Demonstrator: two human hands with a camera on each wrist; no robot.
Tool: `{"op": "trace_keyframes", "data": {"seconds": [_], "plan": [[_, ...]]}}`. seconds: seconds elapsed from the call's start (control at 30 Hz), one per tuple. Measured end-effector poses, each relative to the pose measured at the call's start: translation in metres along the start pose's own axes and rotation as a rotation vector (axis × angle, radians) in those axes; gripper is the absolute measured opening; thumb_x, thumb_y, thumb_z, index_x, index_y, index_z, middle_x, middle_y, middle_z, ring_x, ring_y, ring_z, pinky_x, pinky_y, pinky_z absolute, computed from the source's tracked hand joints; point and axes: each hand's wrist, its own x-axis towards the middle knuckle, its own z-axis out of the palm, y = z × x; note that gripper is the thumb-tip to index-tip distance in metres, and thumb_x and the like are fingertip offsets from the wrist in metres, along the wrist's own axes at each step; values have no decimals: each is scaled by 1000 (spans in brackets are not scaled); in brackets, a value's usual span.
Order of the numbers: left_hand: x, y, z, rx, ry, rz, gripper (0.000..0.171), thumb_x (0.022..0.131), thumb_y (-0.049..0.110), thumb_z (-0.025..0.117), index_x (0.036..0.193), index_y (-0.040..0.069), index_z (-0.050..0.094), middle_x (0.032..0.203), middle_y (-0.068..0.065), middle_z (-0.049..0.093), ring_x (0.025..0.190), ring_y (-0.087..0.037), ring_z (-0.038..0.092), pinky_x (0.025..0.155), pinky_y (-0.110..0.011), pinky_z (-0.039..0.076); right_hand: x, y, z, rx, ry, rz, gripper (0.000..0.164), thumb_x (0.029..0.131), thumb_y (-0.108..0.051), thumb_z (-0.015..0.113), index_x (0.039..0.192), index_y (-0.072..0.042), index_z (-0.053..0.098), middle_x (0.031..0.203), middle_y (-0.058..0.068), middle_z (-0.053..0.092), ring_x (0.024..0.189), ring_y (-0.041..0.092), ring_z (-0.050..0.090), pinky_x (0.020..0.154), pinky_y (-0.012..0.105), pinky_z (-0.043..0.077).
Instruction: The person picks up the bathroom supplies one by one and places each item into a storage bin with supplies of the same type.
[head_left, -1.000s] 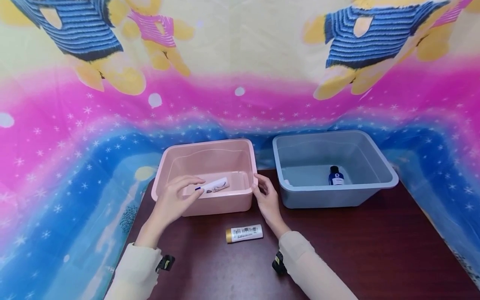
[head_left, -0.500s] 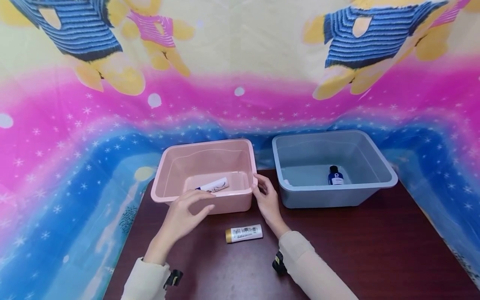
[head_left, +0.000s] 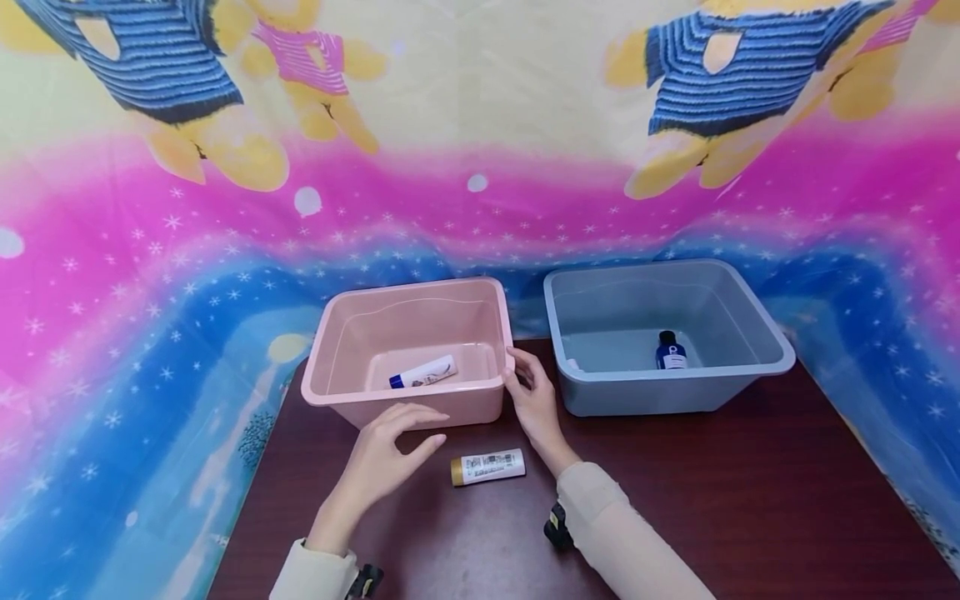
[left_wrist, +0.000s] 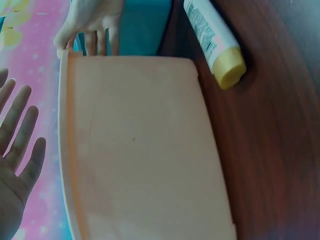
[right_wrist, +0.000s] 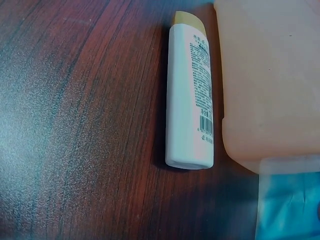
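My left hand [head_left: 386, 454] hovers in front of the pink bin [head_left: 420, 410], thumb and fingers spread apart with nothing between them. Just right of its fingertips, a white bottle with a gold cap [head_left: 489, 467] lies on its side on the table, its printed label up. With thumb and forefinger, my right hand [head_left: 534, 400] grips the rim of the pink bin at the front right corner; the left wrist view also shows this hand [left_wrist: 97, 22] at the rim. Inside the pink bin lies a white tube with a blue cap [head_left: 423, 372].
To the right stands a grey-blue bin [head_left: 637, 396] holding a dark blue bottle with a black cap [head_left: 671, 352]. Both bins sit at the back of the dark wooden table [head_left: 750, 500]. A printed cloth [head_left: 480, 217] hangs behind and around it.
My left hand has drawn back from over the pink bin, down and right toward the white bottle. The tube lies fully in sight in the bin. My right hand has stayed at the rim.
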Motion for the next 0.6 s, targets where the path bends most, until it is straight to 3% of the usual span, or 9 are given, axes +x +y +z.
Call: {"op": "trace_keyframes", "data": {"seconds": [0.43, 0.6], "plan": [[-15, -3, 28, -63, 53, 46, 26, 83, 14, 80, 108, 22, 75, 103, 8, 70, 98, -13, 63, 89, -23, 47, -1, 0, 0, -5, -3, 15, 37, 98, -3, 60, 134, 3, 55, 133, 26, 56, 122, 33, 52, 103, 51, 43], [-20, -5, 36, -65, 36, 24, 27, 82, 14, 81, 107, 22, 75, 103, 10, 70, 99, -11, 63, 89, -22, 47, -1, -1, 0, -26, 0, 11, 37, 98, -5, 60, 134, 2, 55, 133, 24, 56, 122, 33, 53, 102, 50, 43]]}}
